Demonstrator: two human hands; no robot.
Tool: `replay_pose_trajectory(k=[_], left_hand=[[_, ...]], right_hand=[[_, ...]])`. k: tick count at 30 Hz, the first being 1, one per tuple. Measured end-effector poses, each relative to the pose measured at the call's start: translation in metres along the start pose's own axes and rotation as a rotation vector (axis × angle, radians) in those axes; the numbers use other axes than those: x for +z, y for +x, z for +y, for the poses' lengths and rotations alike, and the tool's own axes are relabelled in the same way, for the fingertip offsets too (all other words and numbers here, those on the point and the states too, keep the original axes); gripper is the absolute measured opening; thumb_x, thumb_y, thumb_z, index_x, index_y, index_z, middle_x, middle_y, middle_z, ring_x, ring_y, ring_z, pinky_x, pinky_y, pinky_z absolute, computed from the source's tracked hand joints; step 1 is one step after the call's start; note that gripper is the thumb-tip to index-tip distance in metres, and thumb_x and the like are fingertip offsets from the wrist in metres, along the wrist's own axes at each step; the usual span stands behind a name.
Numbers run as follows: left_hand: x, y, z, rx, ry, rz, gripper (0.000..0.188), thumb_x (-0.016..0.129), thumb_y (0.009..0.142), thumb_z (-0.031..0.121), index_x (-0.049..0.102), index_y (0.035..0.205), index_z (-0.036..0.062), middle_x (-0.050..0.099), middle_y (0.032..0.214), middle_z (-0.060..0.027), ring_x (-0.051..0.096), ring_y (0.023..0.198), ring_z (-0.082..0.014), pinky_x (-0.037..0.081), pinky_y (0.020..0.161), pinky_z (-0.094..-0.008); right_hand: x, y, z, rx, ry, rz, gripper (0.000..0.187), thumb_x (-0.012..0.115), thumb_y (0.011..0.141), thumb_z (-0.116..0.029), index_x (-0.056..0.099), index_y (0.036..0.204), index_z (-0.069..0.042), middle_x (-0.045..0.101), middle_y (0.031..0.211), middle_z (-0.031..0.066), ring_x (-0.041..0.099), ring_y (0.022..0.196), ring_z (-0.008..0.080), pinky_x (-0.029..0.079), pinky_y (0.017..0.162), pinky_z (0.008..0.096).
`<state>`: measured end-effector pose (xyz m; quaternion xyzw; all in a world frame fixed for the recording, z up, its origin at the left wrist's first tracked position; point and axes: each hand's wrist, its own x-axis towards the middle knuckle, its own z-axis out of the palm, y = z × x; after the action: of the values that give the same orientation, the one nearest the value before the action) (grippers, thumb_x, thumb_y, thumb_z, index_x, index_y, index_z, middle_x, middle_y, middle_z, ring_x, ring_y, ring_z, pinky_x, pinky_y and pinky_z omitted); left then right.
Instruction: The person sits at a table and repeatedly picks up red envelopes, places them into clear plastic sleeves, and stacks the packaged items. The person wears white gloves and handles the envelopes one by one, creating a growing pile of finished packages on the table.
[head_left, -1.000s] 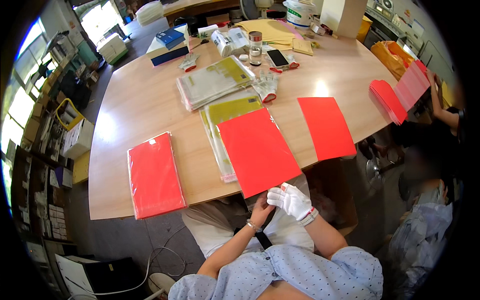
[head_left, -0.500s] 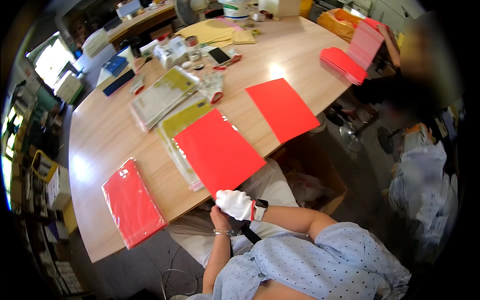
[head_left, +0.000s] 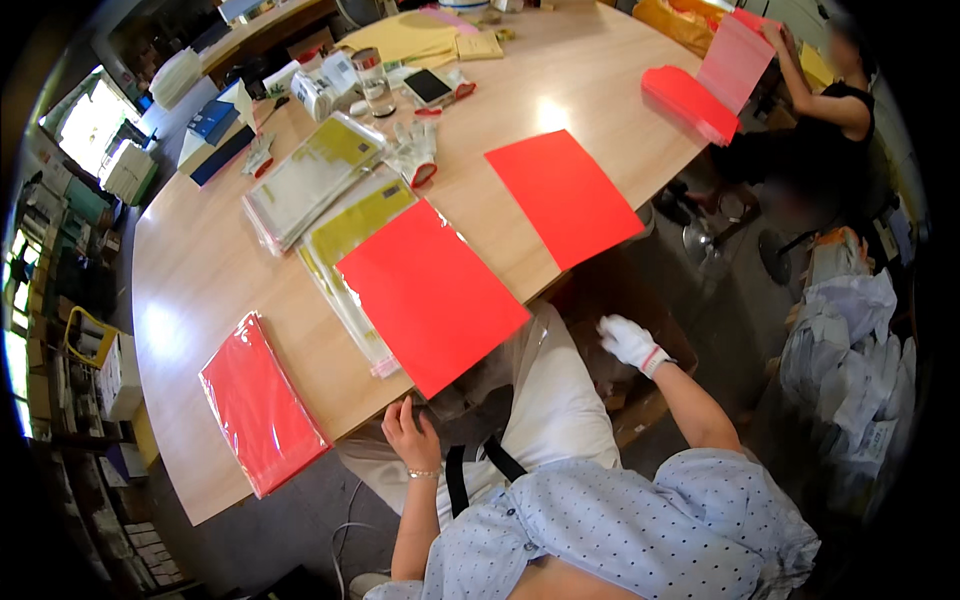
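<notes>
A red sheet (head_left: 430, 295), its edge glinting like clear plastic, overhangs the table's near edge. My left hand (head_left: 410, 435), bare with a bracelet at the wrist, is just below the sheet's near corner at the table edge. Its fingers are apart and nothing shows in them. To the right, away from the table, my right hand (head_left: 632, 345) wears a white glove, its fingers loosely stretched. Below it is an open cardboard box (head_left: 655, 400). Beneath the red sheet lies a stack of clear plastic bags with yellow-green inserts (head_left: 350, 235). Another red sheet (head_left: 565, 198) lies to the right.
A plastic-wrapped red stack (head_left: 265, 405) lies near the table's left edge. Farther back are more clear bags (head_left: 315, 175), white gloves (head_left: 412, 150), a glass jar (head_left: 373, 82) and a phone (head_left: 428, 87). Across at the right, another person handles red sheets (head_left: 735, 65).
My hands were together at the red sheet's near corner and have come apart. The right one moved right over the box; the left stayed near the table edge and its fingers opened.
</notes>
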<state>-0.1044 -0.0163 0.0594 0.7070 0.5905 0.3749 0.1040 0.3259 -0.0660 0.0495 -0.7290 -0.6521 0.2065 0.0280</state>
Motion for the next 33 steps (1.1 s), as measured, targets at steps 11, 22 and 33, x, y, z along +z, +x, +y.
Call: replay_pose_trajectory(k=[11,22,33], left_hand=[[-0.01,0.052,0.002,0.317,-0.048,-0.233,0.011,0.069,0.077,0.011,0.061,0.077,0.0035,0.059,0.076,-0.0102,0.058,0.066,-0.026,0.046,0.06,-0.0336],[-0.002,0.039,0.015,-0.883,-0.92,-0.297,0.02,0.054,0.092,0.021,0.052,0.097,0.0021,0.061,0.079,-0.005,0.057,0.052,-0.0102,0.04,0.04,-0.0183],[-0.161,0.048,-0.057,-0.312,-0.479,-0.025,0.022,0.056,0.089,0.009,0.048,0.109,0.0026,0.048,0.084,0.0004,0.046,0.074,-0.0069,0.042,0.064,-0.0231]], right_hand=[[-0.086,0.075,-0.126,-0.416,0.347,-0.004,0.014,0.055,0.079,-0.023,0.06,0.08,-0.01,0.063,0.076,0.0101,0.061,0.073,0.0306,0.047,0.063,0.041],[-0.035,0.07,-0.148,0.029,0.749,0.186,0.023,0.054,0.085,-0.025,0.059,0.082,-0.003,0.061,0.069,0.0145,0.061,0.059,0.0255,0.046,0.057,0.0366],[0.013,0.063,-0.294,-0.497,1.165,0.241,0.036,0.051,0.079,0.003,0.055,0.114,-0.003,0.062,0.083,0.0091,0.061,0.075,0.0157,0.049,0.068,0.0286]])
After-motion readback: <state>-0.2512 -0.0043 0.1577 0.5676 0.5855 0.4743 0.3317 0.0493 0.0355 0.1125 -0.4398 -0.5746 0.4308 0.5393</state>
